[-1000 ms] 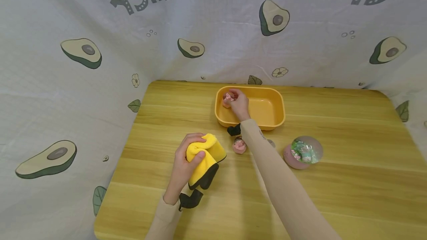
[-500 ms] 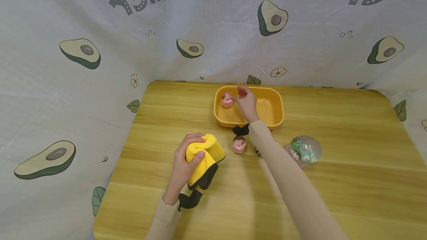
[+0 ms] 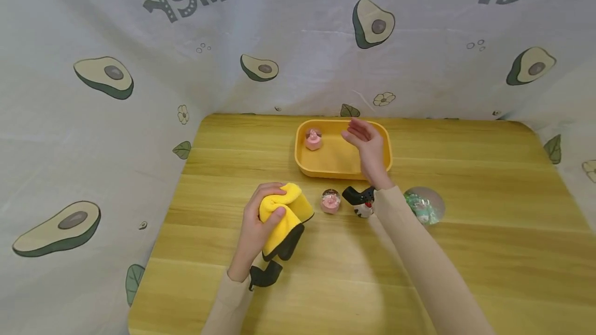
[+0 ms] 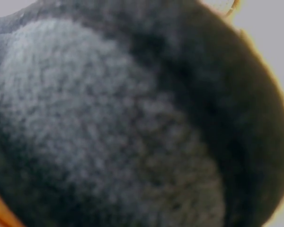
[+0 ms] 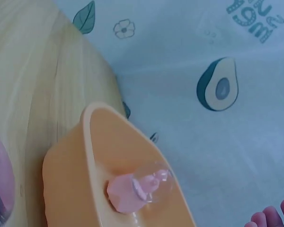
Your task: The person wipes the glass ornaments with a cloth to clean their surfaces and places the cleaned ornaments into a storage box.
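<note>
My left hand [image 3: 255, 226] grips a folded cloth [image 3: 287, 221], yellow on one face and dark grey on the other. The cloth's grey face [image 4: 109, 118] fills most of the left wrist view. Over the right part of a yellow-orange plastic tub [image 3: 332, 173], my right hand [image 3: 371, 153] hovers with nothing in it, fingers loosely extended. Inside the tub, at its left end, stands a small snow globe [image 3: 313, 139] with a pink base; the right wrist view shows the same snow globe [image 5: 130, 193] with its clear dome.
In front of the tub are another small pink snow globe [image 3: 330, 201] and a small black-and-white figure [image 3: 363, 210], partly covered by the wrist camera mount. A larger snow globe [image 3: 427, 204] stands to the right, partly behind my sleeve. A printed curtain [image 3: 316, 76] hangs behind the table.
My right hand has let go of the small snow globe in the tub and moved away to the right. My left hand keeps its hold on the cloth.
</note>
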`<state>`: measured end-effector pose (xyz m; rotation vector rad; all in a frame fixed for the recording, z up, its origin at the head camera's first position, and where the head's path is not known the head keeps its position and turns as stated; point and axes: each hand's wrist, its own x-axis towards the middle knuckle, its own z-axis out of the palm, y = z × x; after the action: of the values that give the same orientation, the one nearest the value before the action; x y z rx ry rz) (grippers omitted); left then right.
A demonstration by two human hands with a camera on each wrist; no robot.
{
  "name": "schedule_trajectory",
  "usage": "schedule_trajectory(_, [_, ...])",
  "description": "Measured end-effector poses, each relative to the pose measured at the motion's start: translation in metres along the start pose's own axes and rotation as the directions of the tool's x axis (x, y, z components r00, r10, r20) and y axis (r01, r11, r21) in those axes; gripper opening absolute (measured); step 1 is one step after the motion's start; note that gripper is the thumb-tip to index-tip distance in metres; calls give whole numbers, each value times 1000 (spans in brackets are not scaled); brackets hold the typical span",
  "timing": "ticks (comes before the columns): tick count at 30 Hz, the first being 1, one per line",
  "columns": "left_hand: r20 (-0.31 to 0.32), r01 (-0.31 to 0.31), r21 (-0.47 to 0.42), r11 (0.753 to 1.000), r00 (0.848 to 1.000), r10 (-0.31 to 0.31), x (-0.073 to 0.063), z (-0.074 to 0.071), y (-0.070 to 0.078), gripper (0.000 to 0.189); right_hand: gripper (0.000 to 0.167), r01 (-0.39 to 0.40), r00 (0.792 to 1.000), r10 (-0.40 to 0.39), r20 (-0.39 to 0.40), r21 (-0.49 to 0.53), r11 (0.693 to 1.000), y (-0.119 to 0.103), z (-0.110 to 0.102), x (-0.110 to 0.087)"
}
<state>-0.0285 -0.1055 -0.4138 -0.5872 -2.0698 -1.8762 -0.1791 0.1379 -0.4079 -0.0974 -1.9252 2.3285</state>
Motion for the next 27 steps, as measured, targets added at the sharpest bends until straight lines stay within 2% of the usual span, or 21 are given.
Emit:
schedule_trajectory(5, [2,-3,11,1000,1000,3,1,1,-2,31,42,34,999,-35,26,43,999,-10,-3,-21])
schedule_trajectory(10, [1,-7,5,1000,1000,7,1,1,-2,25,46,57,997,-60,46,64,996,-15,-3,-46])
schedule_trajectory(18, [-5,30,8,1000,1000,-30,1,2,1,26,45,75,997,-78,27,84,994,-2,-6,-87])
schedule_trajectory(25, [-7,26,14,1000,1000,-26,8,4,27,22,47,59,998,-61,26,77,995,23,-9,-118])
schedule_trajectory(27, [-6,28,11,1000,1000,-28,9,4,30,21,47,52,998,-53,23,64,997,30,-8,-125])
